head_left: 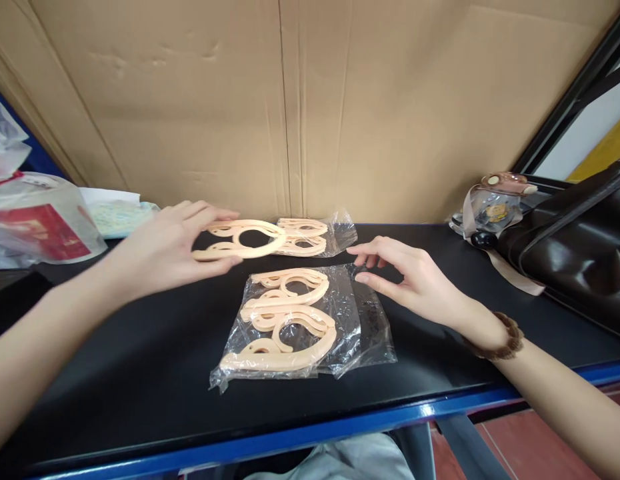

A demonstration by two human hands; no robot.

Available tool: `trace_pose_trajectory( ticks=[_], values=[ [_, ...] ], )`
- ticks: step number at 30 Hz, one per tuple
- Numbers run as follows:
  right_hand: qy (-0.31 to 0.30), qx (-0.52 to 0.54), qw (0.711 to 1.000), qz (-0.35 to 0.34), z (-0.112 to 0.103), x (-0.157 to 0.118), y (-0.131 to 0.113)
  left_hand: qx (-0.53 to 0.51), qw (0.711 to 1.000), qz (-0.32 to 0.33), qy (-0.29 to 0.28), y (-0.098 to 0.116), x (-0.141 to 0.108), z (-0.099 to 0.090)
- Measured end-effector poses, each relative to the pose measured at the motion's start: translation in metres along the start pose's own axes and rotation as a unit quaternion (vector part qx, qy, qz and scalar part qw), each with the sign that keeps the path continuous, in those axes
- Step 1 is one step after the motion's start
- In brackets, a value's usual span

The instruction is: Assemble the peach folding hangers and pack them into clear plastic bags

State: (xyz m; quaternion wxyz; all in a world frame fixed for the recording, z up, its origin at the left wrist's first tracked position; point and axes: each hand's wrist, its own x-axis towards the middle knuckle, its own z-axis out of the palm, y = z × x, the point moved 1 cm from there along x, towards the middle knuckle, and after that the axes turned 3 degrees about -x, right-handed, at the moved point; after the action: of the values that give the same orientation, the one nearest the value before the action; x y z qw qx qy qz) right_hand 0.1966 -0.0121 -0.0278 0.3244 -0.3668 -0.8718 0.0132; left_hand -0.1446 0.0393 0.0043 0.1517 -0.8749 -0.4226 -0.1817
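Note:
A peach-coloured folded plastic clothes hanger (257,253) is pinched between the thumb and fingers of my left hand (173,247), held above the dark tabletop. Its looped end points right and overlaps the view of a farther clear plastic bag (344,232), which has similar folded hangers (313,251) in it. Nearer to me lies another clear bag (360,347) with folded hangers (285,362) of the same colour inside. My right hand (415,277) hovers by this bag's far right corner, fingers apart, with nothing visible in it.
Cardboard (205,120) stands upright along the back of the black table (155,380). At left are a plastic bag with a red label (50,230) and a patterned packet (123,217). A dark leather bag (580,240) and a clear pouch (495,207) lie at right.

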Motion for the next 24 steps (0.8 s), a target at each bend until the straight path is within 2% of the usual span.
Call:
trace_pose_trajectory(
  ticks=[2, 5, 7, 9, 13, 19, 24],
  values=[
    [0.025, -0.012, 0.999, -0.030, 0.000, 0.000, -0.007, -0.015, 0.999, 0.023, 0.044, 0.031, 0.001, 0.000],
    [0.009, 0.000, 0.998, -0.069, 0.002, -0.001, -0.021, -0.057, 0.989, 0.093, 0.098, 0.075, -0.002, 0.005],
    [-0.018, 0.012, 0.996, -0.092, 0.004, -0.002, -0.030, -0.077, 0.981, 0.136, 0.119, 0.096, -0.006, 0.010],
    [-0.032, 0.017, 0.994, -0.107, 0.006, -0.003, -0.035, -0.085, 0.973, 0.165, 0.138, 0.109, -0.010, 0.014],
    [-0.044, -0.016, 0.992, -0.119, 0.009, -0.005, -0.038, -0.101, 0.970, 0.162, 0.153, 0.117, -0.013, 0.020],
    [-0.044, -0.048, 0.991, -0.113, 0.009, -0.004, -0.036, -0.138, 0.980, 0.099, 0.101, 0.113, -0.010, 0.020],
    [-0.056, -0.109, 0.992, -0.010, -0.012, -0.003, -0.013, -0.175, 0.981, 0.064, 0.046, 0.097, -0.007, 0.022]
  ],
)
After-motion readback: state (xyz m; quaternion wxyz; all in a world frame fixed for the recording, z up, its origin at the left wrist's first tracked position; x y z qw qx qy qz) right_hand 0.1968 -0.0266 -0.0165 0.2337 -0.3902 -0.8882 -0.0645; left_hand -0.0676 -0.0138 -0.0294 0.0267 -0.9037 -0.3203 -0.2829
